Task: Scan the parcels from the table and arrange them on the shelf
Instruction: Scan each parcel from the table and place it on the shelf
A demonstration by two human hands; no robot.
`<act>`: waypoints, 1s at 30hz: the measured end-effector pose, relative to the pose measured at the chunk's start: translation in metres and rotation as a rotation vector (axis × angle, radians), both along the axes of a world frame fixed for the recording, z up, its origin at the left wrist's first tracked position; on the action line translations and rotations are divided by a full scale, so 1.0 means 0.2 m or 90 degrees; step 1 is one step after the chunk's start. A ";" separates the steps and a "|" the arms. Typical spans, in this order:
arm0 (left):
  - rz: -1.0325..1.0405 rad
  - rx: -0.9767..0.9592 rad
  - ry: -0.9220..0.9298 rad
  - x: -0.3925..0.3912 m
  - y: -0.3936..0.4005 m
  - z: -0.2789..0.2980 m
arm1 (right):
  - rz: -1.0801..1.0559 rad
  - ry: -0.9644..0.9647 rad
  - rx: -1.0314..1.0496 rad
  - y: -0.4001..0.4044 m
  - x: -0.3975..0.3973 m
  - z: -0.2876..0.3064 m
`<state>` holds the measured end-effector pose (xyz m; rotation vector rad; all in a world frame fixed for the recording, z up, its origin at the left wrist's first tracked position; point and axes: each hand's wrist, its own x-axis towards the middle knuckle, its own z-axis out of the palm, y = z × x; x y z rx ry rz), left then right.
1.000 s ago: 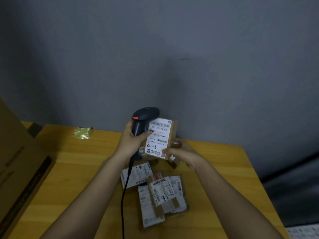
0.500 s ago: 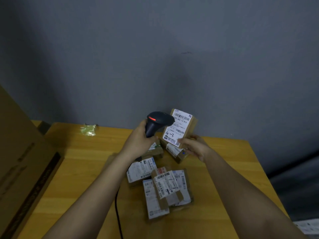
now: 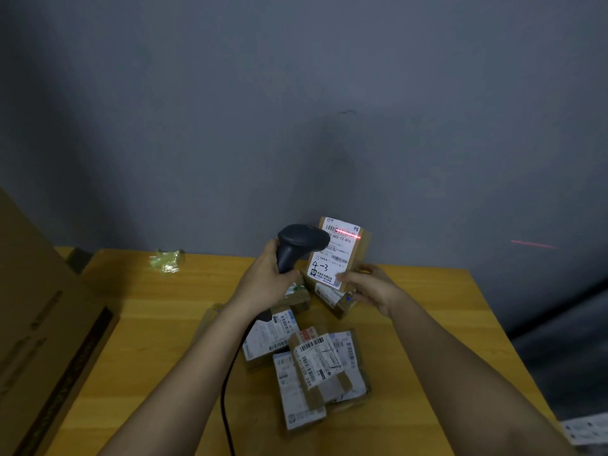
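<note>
One parcel (image 3: pixel 339 255), a small brown box marked "4-3" on its white label, is held upright above the far part of the wooden table (image 3: pixel 138 324). Right hand (image 3: pixel 368 286): fingers curled round the parcel's lower right corner. Left hand (image 3: pixel 266 281): fingers wrapped round the grip of the corded scanner (image 3: pixel 301 241), whose red line falls across the barcode at the label's top and spills onto the grey wall (image 3: pixel 296 93) to the right. Judged stage: scanning under way; shelving of this parcel not yet begun, and no shelf is in view. Several labelled parcels (image 3: pixel 316 366) lie heaped on the table below the hands, evidently still to be handled. Large cardboard box (image 3: pixel 36 324), at the left edge: its contents cannot be seen. Crumpled greenish wrapper (image 3: pixel 166 260), far left of the table
</note>
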<state>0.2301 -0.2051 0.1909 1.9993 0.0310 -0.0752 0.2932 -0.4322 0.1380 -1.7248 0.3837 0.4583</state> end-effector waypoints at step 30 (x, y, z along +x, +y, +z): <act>-0.259 -0.137 -0.075 -0.51 -1.41 0.25 | -0.386 -0.138 0.068 -1.26 -1.23 0.19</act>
